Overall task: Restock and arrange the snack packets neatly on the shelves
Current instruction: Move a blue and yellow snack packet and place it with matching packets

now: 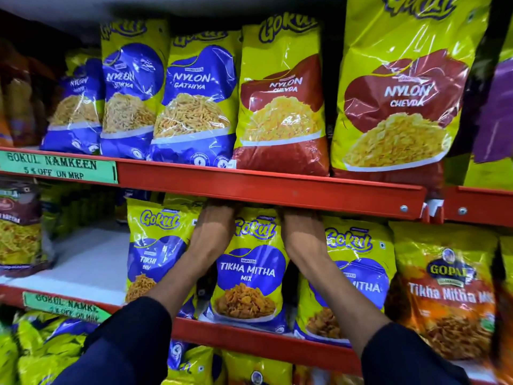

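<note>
On the middle red metal shelf (249,339), our left hand (213,229) and right hand (301,232) flanking the yellow-and-blue Tikha Mitha Mix plastic packet (249,276), fingertips hidden behind the upper shelf lip (272,187), grip we cannot tell.

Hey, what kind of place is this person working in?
Most likely a grocery or snack shop aisle. Red metal shelves hold rows of Gokul namkeen packets, and a green shelf label reads "Gokul Namkeen, 5% off on MRP".

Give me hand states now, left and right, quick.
Left hand: on the left top edge of the Tikha Mitha Mix packet; fingers hidden under the shelf rail, grip cannot be told.
Right hand: on its right top edge; same, cannot tell.
</note>
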The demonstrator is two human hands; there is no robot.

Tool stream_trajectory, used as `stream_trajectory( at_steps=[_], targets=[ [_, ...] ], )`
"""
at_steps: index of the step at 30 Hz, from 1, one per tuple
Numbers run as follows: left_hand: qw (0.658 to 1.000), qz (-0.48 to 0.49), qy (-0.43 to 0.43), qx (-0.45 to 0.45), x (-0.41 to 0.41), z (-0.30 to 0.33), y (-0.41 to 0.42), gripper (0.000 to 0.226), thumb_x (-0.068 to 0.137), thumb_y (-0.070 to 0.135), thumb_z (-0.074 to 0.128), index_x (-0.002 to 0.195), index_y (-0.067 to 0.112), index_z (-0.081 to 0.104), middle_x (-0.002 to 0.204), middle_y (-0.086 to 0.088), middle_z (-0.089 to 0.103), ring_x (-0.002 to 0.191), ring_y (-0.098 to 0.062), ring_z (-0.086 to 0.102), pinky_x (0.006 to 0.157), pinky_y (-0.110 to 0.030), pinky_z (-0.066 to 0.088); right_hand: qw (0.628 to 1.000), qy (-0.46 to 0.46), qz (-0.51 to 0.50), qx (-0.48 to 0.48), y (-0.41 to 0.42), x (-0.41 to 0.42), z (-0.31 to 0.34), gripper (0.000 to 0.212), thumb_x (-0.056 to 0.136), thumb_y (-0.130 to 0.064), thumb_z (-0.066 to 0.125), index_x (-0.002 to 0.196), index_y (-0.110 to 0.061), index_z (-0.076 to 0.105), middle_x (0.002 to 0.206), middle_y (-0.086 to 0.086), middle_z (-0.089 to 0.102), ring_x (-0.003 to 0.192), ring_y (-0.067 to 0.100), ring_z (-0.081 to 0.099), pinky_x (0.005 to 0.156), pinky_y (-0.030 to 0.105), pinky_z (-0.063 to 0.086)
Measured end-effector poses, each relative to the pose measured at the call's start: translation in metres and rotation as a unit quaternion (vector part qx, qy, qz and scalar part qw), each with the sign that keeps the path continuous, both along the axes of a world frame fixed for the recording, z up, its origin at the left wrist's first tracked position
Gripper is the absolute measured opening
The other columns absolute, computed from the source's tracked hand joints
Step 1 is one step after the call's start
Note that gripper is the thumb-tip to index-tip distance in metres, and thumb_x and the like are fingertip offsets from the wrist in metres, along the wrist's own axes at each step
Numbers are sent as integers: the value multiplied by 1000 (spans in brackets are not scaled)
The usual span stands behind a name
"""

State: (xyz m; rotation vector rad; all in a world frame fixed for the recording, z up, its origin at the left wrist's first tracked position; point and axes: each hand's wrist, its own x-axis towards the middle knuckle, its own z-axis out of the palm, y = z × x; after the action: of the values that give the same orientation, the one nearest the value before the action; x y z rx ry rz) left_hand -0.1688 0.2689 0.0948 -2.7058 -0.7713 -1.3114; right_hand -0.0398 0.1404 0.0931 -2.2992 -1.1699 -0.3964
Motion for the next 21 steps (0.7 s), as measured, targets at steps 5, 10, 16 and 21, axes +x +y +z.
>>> stream_trajectory(
  at_steps=[5, 10, 16, 21],
  targets=[
    [990, -1, -117, 81, -1, -33, -2, 27, 82, 0, 60, 108, -1, 69, 106, -29, 71, 100, -47, 66, 89, -45, 56, 972, -202, 2, 123, -7, -4, -24, 30, 92, -15, 54, 120, -10, 66, 115, 16, 70, 106, 38, 64, 92, 42, 51],
    [990, -43, -45, 127, -11, -105, -1, 52, 105, 27, 34, 155, 13, 35, 168, -7, 28, 158, -29, 16, 129, -51, 7, 952, -273, 112, 87, -10, -13, -92, 57, 100, -29, 36, 155, -14, 29, 166, 3, 26, 156, 24, 16, 125, 49, 14],
    [993, 8, 50, 103, -11, -135, 3, 66, 104, 44, 23, 161, 15, 12, 172, -8, 8, 160, -31, 1, 126, -61, 7, 956, -285, 70, 7, -8, -7, -108, 69, 97, -39, 40, 158, -16, 16, 170, 2, 7, 157, 25, 7, 123, 53, 9],
    [987, 24, 73, 143, -7, -144, -5, 73, 102, 52, 27, 161, 12, 12, 173, -6, 2, 159, -33, 0, 127, -59, -7, 960, -268, -14, 82, -36, 13, -109, 69, 99, -41, 32, 159, -14, 10, 170, 8, 6, 157, 27, 0, 127, 50, -6]
  ],
)
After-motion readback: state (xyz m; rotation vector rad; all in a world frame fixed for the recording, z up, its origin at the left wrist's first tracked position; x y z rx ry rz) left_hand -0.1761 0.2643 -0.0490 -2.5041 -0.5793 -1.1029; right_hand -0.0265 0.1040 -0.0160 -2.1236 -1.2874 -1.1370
